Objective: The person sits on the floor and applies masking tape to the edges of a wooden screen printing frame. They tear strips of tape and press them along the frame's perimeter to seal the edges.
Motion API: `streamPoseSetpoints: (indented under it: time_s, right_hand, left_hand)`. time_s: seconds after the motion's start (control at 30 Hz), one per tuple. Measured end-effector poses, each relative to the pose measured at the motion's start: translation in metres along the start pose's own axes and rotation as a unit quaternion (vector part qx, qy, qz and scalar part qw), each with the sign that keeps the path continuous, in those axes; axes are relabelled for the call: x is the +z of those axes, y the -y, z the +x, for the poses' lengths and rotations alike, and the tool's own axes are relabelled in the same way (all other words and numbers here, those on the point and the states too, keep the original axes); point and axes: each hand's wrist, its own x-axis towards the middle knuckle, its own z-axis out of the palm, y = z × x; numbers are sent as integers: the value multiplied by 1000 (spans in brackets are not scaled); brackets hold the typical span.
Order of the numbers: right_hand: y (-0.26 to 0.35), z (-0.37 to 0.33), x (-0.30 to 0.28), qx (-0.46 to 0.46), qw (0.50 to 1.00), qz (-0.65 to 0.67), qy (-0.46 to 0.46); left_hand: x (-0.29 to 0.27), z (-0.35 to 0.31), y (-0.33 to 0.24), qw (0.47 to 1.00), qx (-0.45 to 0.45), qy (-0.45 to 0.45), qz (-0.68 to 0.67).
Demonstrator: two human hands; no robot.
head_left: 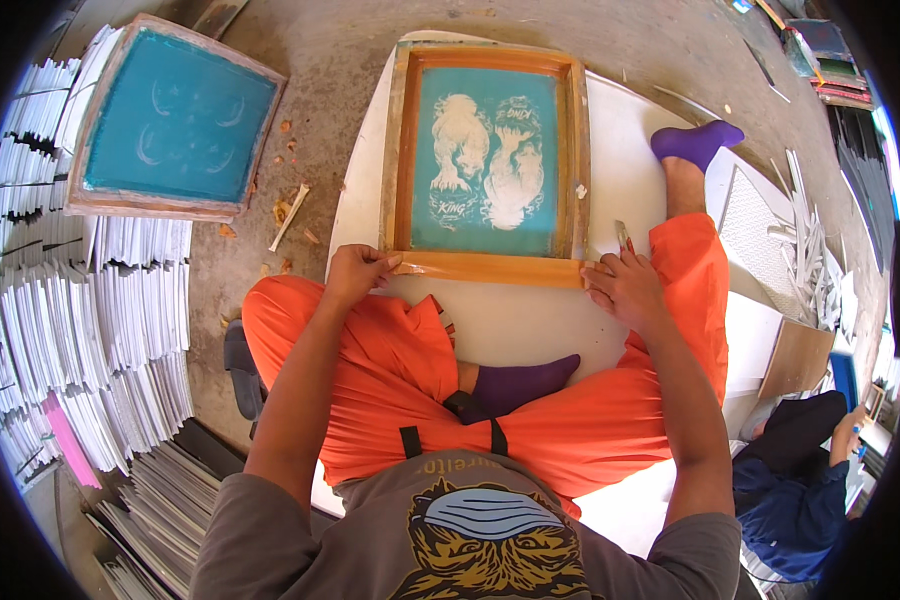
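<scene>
Clearly the printing screen [577, 150] lies flat on the white board [530, 325], between the person's knees and the board's far edge. The hands are well apart: the left hand [362, 275] pinches the left end of the glossy brown tape strip [485, 267] along the near rail, while the right hand [627, 285] has its fingertips at the other end, with a small slim tool [624, 236] jutting from between its fingers. The frame should prove stiff and fairly light, awkward more for its breadth than its weight; hold it by the bare side rails, one hand each side. Its teal mesh [488, 160] is probably taut and easily dented or torn, so keep fingers off it. The strip looks thin, limp and slippery, likely to crease or stick to itself, and is best held by its ends, under light tension
</scene>
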Motion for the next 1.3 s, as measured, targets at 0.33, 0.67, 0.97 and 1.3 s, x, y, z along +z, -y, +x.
streamPoseSetpoints:
  time_s: [0.33, 0.67, 0.97, 1.3]
  right_hand:
    - [-4, -4, -3, -5, 1000, -2, 2]
    - [-2, -4, -1, 13, 1000, -10, 21]
    - [-4, -2, 2, 4, 1000, -21, -1]
    - [5, 1, -5, 42, 996, -38, 65]
  left_hand:
    - [3, 0, -7, 998, -13, -26, 52]
    - [3, 3, -6, 999, -16, -17, 46]
    - [3, -2, -8, 999, -14, -26, 45]
    - [1, 9, -3, 999, -31, -8, 16]
